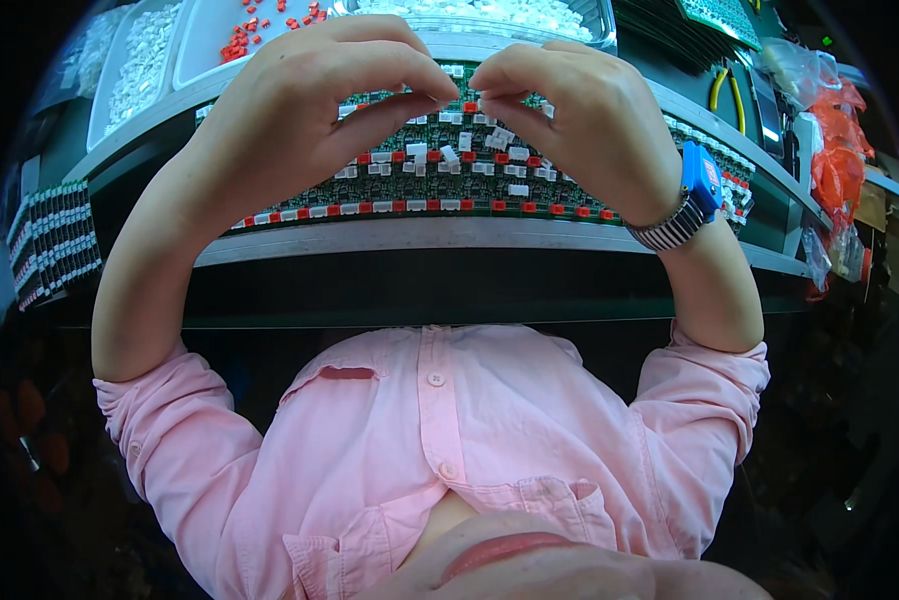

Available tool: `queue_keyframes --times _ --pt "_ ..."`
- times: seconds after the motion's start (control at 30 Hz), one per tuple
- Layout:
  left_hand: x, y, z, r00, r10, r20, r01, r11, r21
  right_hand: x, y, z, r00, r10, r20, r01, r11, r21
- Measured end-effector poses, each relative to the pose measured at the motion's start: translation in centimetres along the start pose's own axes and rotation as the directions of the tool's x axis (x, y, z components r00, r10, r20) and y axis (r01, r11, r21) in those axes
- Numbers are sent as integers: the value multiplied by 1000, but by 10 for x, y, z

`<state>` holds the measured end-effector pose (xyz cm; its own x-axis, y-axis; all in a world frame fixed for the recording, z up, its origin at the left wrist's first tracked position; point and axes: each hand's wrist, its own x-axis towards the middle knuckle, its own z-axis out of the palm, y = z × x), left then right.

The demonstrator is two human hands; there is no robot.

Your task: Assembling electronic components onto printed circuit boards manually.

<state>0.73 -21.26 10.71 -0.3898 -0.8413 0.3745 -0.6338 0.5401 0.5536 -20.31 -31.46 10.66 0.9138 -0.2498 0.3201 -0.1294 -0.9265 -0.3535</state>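
Observation:
My left hand (315,100) and my right hand (585,115) hover over green circuit boards (400,185) laid side by side. On each, thumb and index finger come together in a pinch, and the two pinches almost meet. Whatever sits between the fingertips, if anything, is too small to make out. Red and white connectors line the boards in rows. Several loose white connectors (500,138) lie tilted on top, close to my right thumb. A striped band with a blue watch (703,178) is on my right wrist.
A metal rail (450,235) runs along the near edge. Behind stand trays of white parts (145,75) and red parts (238,45). Stacked boards (55,245) are at far left. Yellow-handled pliers (728,98) and an orange plastic bag (838,140) are at right.

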Motion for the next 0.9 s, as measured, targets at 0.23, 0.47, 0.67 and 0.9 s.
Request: queue_keyframes --times 0.23,0.47,0.67,0.9 --pt "8 -1 -1 1000 -8 21 8 1000 -2 -5 -5 2 983 169 72 -169 986 -5" --pt "16 -1 -4 995 -80 63 80 997 7 8 -16 -19 930 -305 204 364 832 -419" --pt "27 3 -1 956 -247 160 244 969 35 7 -19 -11 947 -286 147 320 877 -358" --pt "34 6 3 897 -342 278 337 939 70 6 -13 -20 881 -416 226 472 737 -483"
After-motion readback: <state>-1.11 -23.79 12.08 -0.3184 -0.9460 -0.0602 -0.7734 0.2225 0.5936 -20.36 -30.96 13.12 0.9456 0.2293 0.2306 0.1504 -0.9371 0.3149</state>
